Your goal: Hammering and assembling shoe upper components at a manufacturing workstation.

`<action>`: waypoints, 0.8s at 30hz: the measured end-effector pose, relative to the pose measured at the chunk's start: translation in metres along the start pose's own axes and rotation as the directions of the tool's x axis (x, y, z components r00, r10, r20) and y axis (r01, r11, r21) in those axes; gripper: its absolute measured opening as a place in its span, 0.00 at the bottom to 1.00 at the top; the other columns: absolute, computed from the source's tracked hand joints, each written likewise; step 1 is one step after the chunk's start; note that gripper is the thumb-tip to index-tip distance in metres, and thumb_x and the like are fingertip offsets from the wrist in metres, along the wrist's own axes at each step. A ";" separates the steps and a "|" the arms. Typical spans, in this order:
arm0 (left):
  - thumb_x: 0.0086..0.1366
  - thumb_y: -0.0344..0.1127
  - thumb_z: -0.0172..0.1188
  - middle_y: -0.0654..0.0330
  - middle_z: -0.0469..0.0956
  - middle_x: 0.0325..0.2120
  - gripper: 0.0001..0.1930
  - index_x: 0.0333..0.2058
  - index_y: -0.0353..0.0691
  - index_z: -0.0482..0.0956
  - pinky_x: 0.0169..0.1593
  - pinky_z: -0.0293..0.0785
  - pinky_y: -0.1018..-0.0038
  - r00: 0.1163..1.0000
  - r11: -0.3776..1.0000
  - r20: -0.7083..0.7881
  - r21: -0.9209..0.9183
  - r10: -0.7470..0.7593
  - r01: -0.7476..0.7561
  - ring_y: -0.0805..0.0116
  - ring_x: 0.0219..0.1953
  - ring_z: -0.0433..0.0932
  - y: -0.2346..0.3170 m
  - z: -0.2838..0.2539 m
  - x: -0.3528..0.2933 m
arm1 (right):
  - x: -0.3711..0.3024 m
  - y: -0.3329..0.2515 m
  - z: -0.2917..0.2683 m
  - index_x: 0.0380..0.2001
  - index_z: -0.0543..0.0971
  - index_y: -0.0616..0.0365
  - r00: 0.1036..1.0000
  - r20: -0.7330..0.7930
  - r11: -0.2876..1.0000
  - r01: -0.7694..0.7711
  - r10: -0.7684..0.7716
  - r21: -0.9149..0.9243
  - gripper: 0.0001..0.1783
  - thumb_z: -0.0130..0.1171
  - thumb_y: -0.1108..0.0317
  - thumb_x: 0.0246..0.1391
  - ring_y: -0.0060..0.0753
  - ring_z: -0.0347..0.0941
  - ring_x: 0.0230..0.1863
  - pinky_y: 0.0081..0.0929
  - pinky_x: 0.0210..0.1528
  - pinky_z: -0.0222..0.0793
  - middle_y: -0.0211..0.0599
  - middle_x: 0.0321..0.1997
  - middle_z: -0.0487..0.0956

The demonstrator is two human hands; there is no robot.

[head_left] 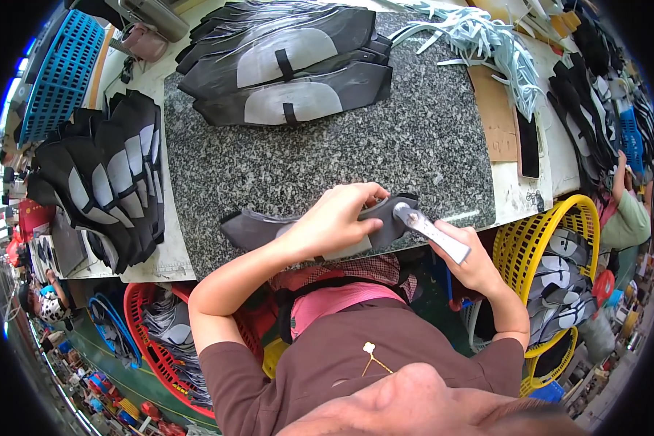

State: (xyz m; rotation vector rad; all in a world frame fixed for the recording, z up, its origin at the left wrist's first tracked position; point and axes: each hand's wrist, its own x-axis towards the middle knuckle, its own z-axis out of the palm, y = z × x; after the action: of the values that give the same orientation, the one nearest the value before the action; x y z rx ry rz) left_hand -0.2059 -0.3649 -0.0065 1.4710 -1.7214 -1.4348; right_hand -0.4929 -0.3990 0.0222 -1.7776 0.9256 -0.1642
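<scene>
A dark grey shoe upper [251,229] with a lighter grey patch lies along the near edge of a speckled granite slab [327,156]. My left hand [338,218] grips its middle, fingers bent over it and thumb pointing right. In my right hand [476,263] is a silver hammer [437,237], gripped by its handle. Its round head is over the upper's right end; I cannot tell whether it touches. A layered pile of similar uppers [291,102], each with a pale patch and black tab, sits at the slab's far side.
Black and grey uppers [102,156] fan out on the left of the table. Pale blue strips [487,43], brown cardboard [493,116] and a phone [528,145] lie at right. Red [134,312] and yellow baskets [512,251] of pieces flank me. A blue crate [65,65] stands far left.
</scene>
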 end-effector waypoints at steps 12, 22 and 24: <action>0.59 0.29 0.71 0.53 0.79 0.42 0.23 0.53 0.38 0.79 0.53 0.72 0.62 0.972 0.927 -0.152 0.358 0.176 -0.112 0.55 0.47 0.75 0.002 0.025 0.011 | 0.000 0.007 -0.006 0.39 0.74 0.66 0.999 -0.007 0.999 -0.034 0.034 -0.001 0.08 0.57 0.71 0.63 0.63 0.67 0.27 0.35 0.28 0.65 0.54 0.24 0.72; 0.62 0.35 0.69 0.67 0.81 0.34 0.05 0.37 0.45 0.89 0.48 0.66 0.64 0.941 0.862 -0.096 0.438 0.326 -0.254 0.63 0.44 0.74 -0.016 0.006 0.043 | 0.004 -0.001 -0.004 0.36 0.73 0.65 0.991 0.016 0.990 -0.135 0.134 0.041 0.06 0.54 0.72 0.63 0.67 0.67 0.29 0.43 0.30 0.65 0.56 0.24 0.72; 0.61 0.35 0.69 0.68 0.80 0.33 0.06 0.36 0.46 0.89 0.47 0.66 0.65 0.917 0.825 -0.096 0.481 0.387 -0.298 0.64 0.43 0.74 -0.019 0.007 0.042 | 0.004 0.001 -0.010 0.36 0.73 0.65 0.990 -0.015 0.989 -0.142 0.142 0.033 0.08 0.57 0.70 0.65 0.58 0.60 0.24 0.38 0.29 0.64 0.51 0.23 0.70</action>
State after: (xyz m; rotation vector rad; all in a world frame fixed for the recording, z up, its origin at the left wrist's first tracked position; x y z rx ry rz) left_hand -0.2167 -0.3977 -0.0374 1.3606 -2.1596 -0.6997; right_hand -0.4953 -0.4092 0.0241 -1.6764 1.0529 -0.1027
